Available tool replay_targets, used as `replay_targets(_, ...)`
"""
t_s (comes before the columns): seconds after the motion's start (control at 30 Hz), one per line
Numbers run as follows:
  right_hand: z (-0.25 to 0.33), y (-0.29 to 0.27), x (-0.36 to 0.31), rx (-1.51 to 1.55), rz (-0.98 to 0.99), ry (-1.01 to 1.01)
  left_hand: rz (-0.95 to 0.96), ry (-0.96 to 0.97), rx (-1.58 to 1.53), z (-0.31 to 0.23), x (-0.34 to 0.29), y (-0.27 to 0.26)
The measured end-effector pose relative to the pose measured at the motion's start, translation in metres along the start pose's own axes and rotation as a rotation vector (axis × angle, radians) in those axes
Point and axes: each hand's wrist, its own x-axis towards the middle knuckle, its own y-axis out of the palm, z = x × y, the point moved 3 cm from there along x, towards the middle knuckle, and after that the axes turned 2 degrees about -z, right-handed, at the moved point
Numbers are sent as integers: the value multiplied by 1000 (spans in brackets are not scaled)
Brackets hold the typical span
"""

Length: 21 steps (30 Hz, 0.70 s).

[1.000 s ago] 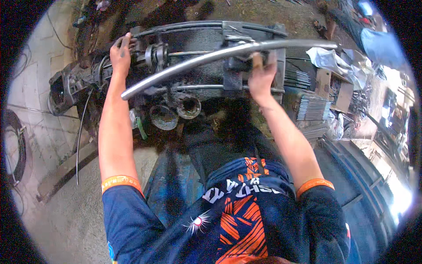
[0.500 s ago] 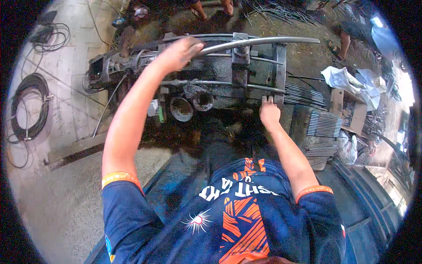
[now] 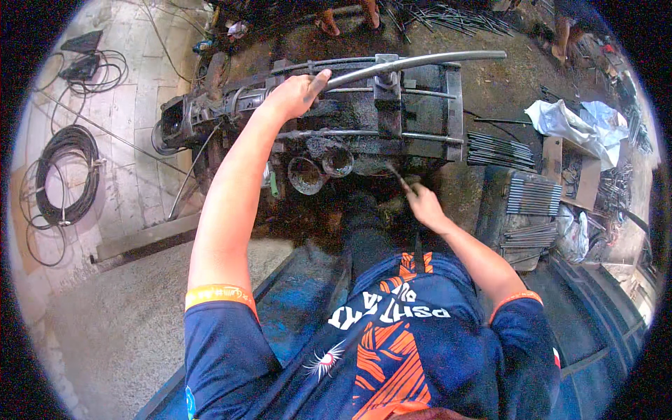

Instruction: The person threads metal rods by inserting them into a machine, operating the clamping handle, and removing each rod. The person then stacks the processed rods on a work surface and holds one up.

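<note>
My left hand [image 3: 295, 95] is closed around the left end of a long grey metal bar [image 3: 448, 61]. The bar slants up to the right across a dark metal machine frame [image 3: 388, 115] with thin rails, its right end past the frame. Lower, in front of the frame's near side, my right hand [image 3: 425, 204] grips a thin stick-like tool [image 3: 397, 172]; its kind is not clear. Two round metal cups, a left cup [image 3: 306, 176] and a right cup [image 3: 338, 161], sit at the near side. A green-handled item [image 3: 274, 183] is partly behind my left forearm.
Bundled metal rods [image 3: 500, 149] lie right of the frame, with more rods on a dark block [image 3: 532, 194]. Beyond are a cardboard box [image 3: 586, 175] and white sheeting [image 3: 560, 120]. Coiled black cable [image 3: 91, 168] lies left. Another person's feet [image 3: 329, 26] stand at the far side.
My right hand has drawn back from the frame's near right corner, and a thin tool now shows in it. The bar's right end has shifted slightly farther away; my left hand keeps hold.
</note>
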Motion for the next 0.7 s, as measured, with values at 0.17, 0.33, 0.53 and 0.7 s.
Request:
replay_targets(0.17, 73, 10, 23, 224, -18, -289, -219, 116, 19, -4, -3, 3)
replay_targets(0.33, 144, 25, 96, 80, -165, -415, -260, 185, 53, -3, -4, 5)
replay_targets(0.53, 179, 44, 148, -55, -102, -214, -222, 78, 37, -4, -5, 2)
replay_targets(0.7, 166, 47, 125, -24, -72, -284, -203, 71, 21, -6, -7, 1)
